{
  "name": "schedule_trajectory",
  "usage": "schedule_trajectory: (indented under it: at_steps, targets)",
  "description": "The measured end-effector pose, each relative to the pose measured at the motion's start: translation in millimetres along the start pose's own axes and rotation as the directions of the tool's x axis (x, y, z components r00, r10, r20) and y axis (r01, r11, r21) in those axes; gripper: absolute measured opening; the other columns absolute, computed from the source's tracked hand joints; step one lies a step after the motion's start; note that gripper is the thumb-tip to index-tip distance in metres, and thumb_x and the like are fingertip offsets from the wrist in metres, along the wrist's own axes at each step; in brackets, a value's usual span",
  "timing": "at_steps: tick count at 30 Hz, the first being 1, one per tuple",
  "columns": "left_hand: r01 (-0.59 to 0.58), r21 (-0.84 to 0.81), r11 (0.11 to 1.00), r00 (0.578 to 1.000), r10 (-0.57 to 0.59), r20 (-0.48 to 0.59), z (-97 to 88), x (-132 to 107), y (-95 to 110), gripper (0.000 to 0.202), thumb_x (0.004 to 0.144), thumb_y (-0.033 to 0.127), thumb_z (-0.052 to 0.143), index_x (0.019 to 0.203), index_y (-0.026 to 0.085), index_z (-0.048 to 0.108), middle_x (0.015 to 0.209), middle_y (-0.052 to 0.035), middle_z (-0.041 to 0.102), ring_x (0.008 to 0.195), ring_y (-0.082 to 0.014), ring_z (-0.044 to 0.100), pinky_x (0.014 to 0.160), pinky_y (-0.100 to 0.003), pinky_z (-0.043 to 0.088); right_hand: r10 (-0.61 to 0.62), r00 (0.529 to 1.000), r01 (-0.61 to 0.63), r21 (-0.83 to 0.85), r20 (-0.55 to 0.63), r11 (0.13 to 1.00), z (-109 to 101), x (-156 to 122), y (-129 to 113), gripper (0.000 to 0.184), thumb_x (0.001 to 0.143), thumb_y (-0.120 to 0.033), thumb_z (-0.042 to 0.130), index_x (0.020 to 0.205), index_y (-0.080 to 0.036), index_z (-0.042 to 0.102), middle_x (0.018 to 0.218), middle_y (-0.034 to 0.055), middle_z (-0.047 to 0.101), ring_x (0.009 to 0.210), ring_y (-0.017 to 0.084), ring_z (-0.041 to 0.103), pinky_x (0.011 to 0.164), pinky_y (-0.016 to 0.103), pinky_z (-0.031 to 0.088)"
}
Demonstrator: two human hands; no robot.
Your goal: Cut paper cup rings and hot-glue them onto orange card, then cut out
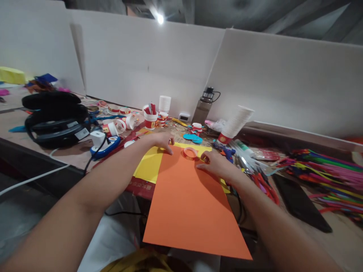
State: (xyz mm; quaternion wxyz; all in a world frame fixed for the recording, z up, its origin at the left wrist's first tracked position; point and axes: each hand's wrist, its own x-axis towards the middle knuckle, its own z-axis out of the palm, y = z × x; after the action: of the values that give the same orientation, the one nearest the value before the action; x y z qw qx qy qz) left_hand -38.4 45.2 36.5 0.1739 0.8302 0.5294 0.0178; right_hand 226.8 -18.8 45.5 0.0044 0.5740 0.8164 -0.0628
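A large orange sheet of paper [195,211] lies over yellow paper [147,166] and hangs past the table's front edge. On its far end sits a small ring [190,154], perhaps a tape roll or a cut cup rim. My left hand [162,142] is at the sheet's far left corner, its curved fingers and thumb apart. To the right of the ring, my right hand [214,162] rests on or just over the orange paper, its bent fingers spread from the thumb. Neither hand visibly grips anything.
Blue paper discs [193,138], a red cup [150,120], stacked paper cups [237,122] and a bottle [203,106] stand behind. At right are scissors [265,185], a black phone [300,202] and pipe cleaners [334,177]. A black case [56,121] and power strip [106,147] lie left.
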Motion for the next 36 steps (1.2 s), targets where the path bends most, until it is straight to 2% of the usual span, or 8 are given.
schedule_trajectory:
  at_steps: [6, 9, 14, 19, 24, 29, 34, 36]
  targets:
    - [-0.061, -0.25, 0.966, 0.994, 0.036, -0.1, -3.2, -6.9, 1.2, 0.023, 0.065, 0.038, 0.072, 0.073, 0.018, 0.063, 0.069, 0.0017, 0.061, 0.066, -0.0128, 0.054, 0.059, -0.024, 0.036, -0.021, 0.991, 0.033, 0.085, -0.13, 0.996, 8.6, 1.2, 6.5, 0.035, 0.075, -0.044, 0.071, 0.096, -0.017, 0.066, 0.107, 0.0129, 0.066, 0.1, 0.025, 0.059, 0.081, 0.033, 0.044]
    - [-0.093, -0.675, 0.732, 0.982, -0.045, -0.184, -2.5, -7.2, 2.3, 0.02, 0.067, 0.031, 0.073, 0.069, 0.018, 0.059, 0.063, 0.0024, 0.057, 0.059, -0.011, 0.053, 0.057, -0.024, 0.04, 0.036, 0.981, 0.02, 0.282, -0.193, 0.959, 13.6, 4.8, 15.4, 0.04, 0.072, -0.039, 0.074, 0.103, -0.016, 0.063, 0.106, 0.0122, 0.067, 0.098, 0.024, 0.061, 0.081, 0.033, 0.046]
    - [-0.172, -0.943, 0.285, 0.951, -0.202, -0.234, 0.3, 0.7, 5.0, 0.019, 0.068, 0.024, 0.078, 0.078, 0.015, 0.063, 0.072, -0.0021, 0.066, 0.061, -0.0119, 0.062, 0.061, -0.026, 0.05, 0.157, 0.983, -0.02, 0.807, -0.09, 0.59, 13.1, 8.8, 25.3, 0.03, 0.068, -0.031, 0.075, 0.09, -0.018, 0.06, 0.069, 0.0, 0.066, 0.061, 0.014, 0.06, 0.055, 0.025, 0.043]
    - [-0.259, -0.965, -0.032, 0.956, -0.153, -0.251, 0.2, -1.4, 13.9, 0.013, 0.08, 0.025, 0.069, 0.085, 0.013, 0.067, 0.084, -0.0082, 0.073, 0.072, -0.0155, 0.069, 0.075, -0.03, 0.056, 0.251, 0.951, 0.115, 0.961, -0.18, 0.254, 7.3, 6.3, 24.5, 0.033, 0.055, -0.038, 0.082, 0.072, -0.02, 0.06, 0.066, -0.002, 0.064, 0.061, 0.014, 0.059, 0.058, 0.027, 0.047]
    - [-0.179, -0.983, -0.034, 0.984, -0.003, -0.179, 3.9, -7.0, 23.5, 0.022, 0.077, 0.02, 0.071, 0.098, 0.013, 0.068, 0.094, -0.0107, 0.074, 0.077, -0.0186, 0.071, 0.076, -0.032, 0.057, 0.353, 0.894, 0.206, 0.953, -0.277, 0.224, 8.7, 7.7, 28.7, 0.031, 0.058, -0.04, 0.078, 0.073, -0.02, 0.059, 0.065, -0.0038, 0.062, 0.058, 0.01, 0.056, 0.056, 0.024, 0.044]
    - [-0.188, -0.982, -0.034, 0.982, -0.003, -0.188, 8.8, -4.2, 26.0, 0.03, 0.073, 0.016, 0.074, 0.103, 0.014, 0.068, 0.097, -0.0105, 0.075, 0.08, -0.0197, 0.072, 0.078, -0.034, 0.058, 0.336, 0.907, 0.179, 0.955, -0.253, 0.234, 11.4, 9.8, 31.8, 0.037, 0.062, -0.041, 0.077, 0.088, -0.022, 0.06, 0.071, -0.0027, 0.066, 0.061, 0.013, 0.06, 0.059, 0.026, 0.048]
    - [-0.303, -0.95, -0.071, 0.95, -0.102, -0.295, 6.5, -4.7, 29.4, 0.024, 0.075, 0.014, 0.07, 0.099, 0.015, 0.069, 0.098, -0.0084, 0.076, 0.081, -0.0185, 0.072, 0.082, -0.034, 0.058, 0.198, 0.962, 0.192, 0.981, -0.186, -0.009, 6.6, 4.1, 26.9, 0.048, 0.057, -0.036, 0.083, 0.097, -0.023, 0.059, 0.092, 0.0016, 0.073, 0.079, 0.018, 0.069, 0.076, 0.034, 0.055]
    - [-0.362, -0.928, -0.091, 0.927, -0.145, -0.347, 5.3, -4.7, 30.3, 0.024, 0.075, 0.013, 0.069, 0.099, 0.016, 0.068, 0.099, -0.0074, 0.076, 0.087, -0.0191, 0.072, 0.088, -0.036, 0.057, 0.129, 0.981, 0.153, 0.988, -0.147, -0.035, 5.1, 0.1, 24.6, 0.05, 0.056, -0.035, 0.085, 0.097, -0.022, 0.061, 0.095, 0.0037, 0.074, 0.08, 0.02, 0.07, 0.077, 0.035, 0.056]
